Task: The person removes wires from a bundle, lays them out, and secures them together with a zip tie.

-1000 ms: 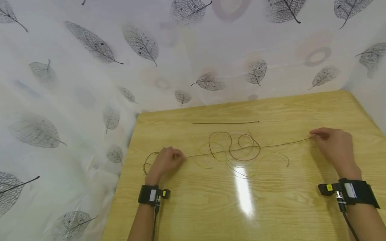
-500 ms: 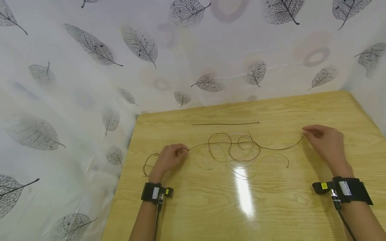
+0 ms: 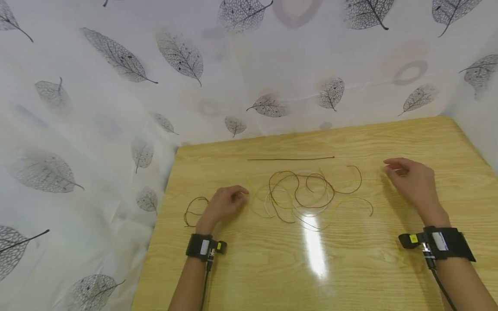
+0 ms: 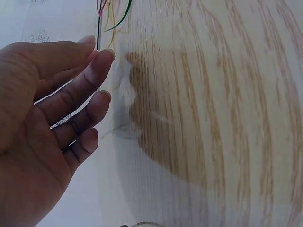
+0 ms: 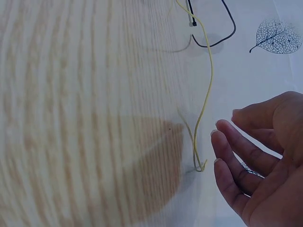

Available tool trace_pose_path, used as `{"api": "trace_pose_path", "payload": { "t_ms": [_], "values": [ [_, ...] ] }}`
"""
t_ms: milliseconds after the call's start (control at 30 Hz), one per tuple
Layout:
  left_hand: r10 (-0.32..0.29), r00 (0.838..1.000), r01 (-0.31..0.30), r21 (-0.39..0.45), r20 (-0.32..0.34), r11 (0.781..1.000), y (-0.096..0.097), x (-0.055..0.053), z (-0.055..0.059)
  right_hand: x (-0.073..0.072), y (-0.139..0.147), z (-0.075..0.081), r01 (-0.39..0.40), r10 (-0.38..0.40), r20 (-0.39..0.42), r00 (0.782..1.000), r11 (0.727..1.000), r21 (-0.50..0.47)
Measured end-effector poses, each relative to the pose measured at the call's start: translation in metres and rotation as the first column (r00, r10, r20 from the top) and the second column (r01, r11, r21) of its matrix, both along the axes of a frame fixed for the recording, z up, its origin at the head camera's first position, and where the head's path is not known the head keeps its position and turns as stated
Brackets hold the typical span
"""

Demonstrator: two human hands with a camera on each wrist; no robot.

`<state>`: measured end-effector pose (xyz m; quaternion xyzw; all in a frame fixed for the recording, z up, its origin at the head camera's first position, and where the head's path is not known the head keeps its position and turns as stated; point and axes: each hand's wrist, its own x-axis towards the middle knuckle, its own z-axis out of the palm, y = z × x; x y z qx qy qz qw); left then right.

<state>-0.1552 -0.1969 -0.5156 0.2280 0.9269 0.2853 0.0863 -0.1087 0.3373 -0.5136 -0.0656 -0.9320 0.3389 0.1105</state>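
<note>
A loose tangle of thin wires lies on the table, with a reddish-brown wire [image 3: 298,185], a white wire [image 3: 266,207] and a yellow wire [image 5: 210,71] among them. One dark wire [image 3: 361,177] lies across the tangle, its right end curling up. My left hand [image 3: 223,205] is just left of the tangle; the left wrist view shows its fingers [image 4: 94,71] loosely bent, holding nothing. To the right of the wires is my right hand [image 3: 414,183], its relaxed fingers [image 5: 236,142] apart from the yellow wire's end.
Behind the tangle lies a straight dark strip [image 3: 292,159] with a small head, like a cable tie. A coiled dark wire [image 3: 187,212] sits left of my left hand. Leaf-patterned sheeting [image 3: 218,56] rises behind and left of the wooden table [image 3: 272,268].
Both hands have let go of the dark wire stretched between them. It has dropped and curled onto the tangle. My right hand has moved left, my left hand slightly right.
</note>
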Motion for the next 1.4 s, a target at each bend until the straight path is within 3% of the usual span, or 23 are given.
{"api": "trace_pose_path", "payload": {
  "t_ms": [133,300,533,667,833,1000,1200,1400],
  "values": [
    [0.009,0.999,-0.009,-0.006,-0.034,1.0,-0.003,0.002,0.002,0.0,-0.001,0.002,-0.002,0.002,-0.025,1.0,1.0,0.0],
    [0.085,0.99,-0.09,-0.044,-0.112,0.995,-0.017,0.005,0.011,0.0,-0.005,0.011,0.014,-0.013,-0.112,0.994,1.0,0.015],
    [0.172,0.945,-0.205,-0.093,-0.278,0.974,-0.068,0.01,0.026,-0.001,-0.033,0.046,-0.026,0.033,-0.305,0.952,0.999,0.028],
    [0.193,0.951,-0.224,-0.107,-0.242,0.969,-0.092,0.013,0.029,-0.002,-0.054,0.064,-0.074,0.087,-0.345,0.935,0.996,0.051],
    [0.201,0.964,-0.223,-0.115,-0.176,0.968,-0.106,0.018,0.024,-0.007,-0.077,0.074,-0.139,0.167,-0.368,0.915,0.985,0.102],
    [0.217,0.962,-0.237,-0.112,-0.165,0.965,-0.107,0.02,0.019,-0.01,-0.096,0.074,-0.191,0.22,-0.354,0.909,0.975,0.115],
    [0.242,0.958,-0.263,-0.142,-0.153,0.954,-0.105,0.022,0.021,-0.014,-0.12,0.072,-0.268,0.291,-0.334,0.897,0.957,0.115],
    [0.203,0.968,-0.23,-0.198,-0.148,0.953,-0.102,0.026,0.025,-0.021,-0.165,0.073,-0.393,0.407,-0.298,0.864,0.913,0.109]
  ]
}}
